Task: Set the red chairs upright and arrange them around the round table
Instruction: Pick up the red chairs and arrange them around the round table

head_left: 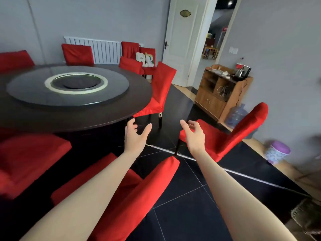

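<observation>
We hold both arms out in front of us. Our left hand (137, 136) and our right hand (192, 134) are both loose, with fingers spread and a little bent, and they grip nothing. We think they are held wide like this to take hold of the red chair on the right (225, 136), since its seat lies just past our right hand. That chair stands well apart from the round table (69, 117), so it looks like the 1 to move in next. The wide lens bends it, so we cannot tell if it leans. The red chair at the table (161, 89) has its seat tucked under the right edge, and the chair nearest us (139, 197) shows its back below our arms. More chairs sit at the far and left sides. The chairs wear soft red cloth covers with folds. The table is dark, smooth wood with a round glass disc (112, 91) on top. The floor (182, 206) is shiny black tile.
</observation>
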A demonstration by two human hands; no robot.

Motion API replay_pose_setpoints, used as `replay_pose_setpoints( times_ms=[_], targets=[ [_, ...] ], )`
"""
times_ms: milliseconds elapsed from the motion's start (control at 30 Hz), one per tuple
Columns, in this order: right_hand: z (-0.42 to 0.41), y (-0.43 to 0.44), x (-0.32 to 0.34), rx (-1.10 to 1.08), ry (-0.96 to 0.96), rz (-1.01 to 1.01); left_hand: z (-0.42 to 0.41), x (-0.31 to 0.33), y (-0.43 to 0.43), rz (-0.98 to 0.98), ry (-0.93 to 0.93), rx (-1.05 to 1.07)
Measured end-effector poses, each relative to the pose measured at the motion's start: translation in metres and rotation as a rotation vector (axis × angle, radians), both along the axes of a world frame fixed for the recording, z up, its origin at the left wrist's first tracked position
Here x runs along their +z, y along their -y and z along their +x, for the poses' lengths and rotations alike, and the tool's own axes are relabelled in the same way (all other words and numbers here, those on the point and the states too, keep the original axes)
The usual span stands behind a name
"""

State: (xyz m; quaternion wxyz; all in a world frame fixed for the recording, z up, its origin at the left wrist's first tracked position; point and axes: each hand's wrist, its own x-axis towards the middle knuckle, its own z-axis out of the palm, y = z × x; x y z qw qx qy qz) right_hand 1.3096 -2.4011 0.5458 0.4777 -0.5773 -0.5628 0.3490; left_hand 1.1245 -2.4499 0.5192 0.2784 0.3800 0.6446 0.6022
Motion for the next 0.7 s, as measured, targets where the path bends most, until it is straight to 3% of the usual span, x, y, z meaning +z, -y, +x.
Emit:
replay_pose_setpoints(
  times_ms=[367,700],
  targets=[
    [-0.033,-0.031,-0.089,0.288,0.067,-0.179,-0.025,-0.08,0.054,-0.221,0.006,0.378],
    [0.012,-0.039,-0.142,0.527,0.203,-0.228,0.046,-0.129,0.132,-0.418,0.016,0.81]
  ],
)
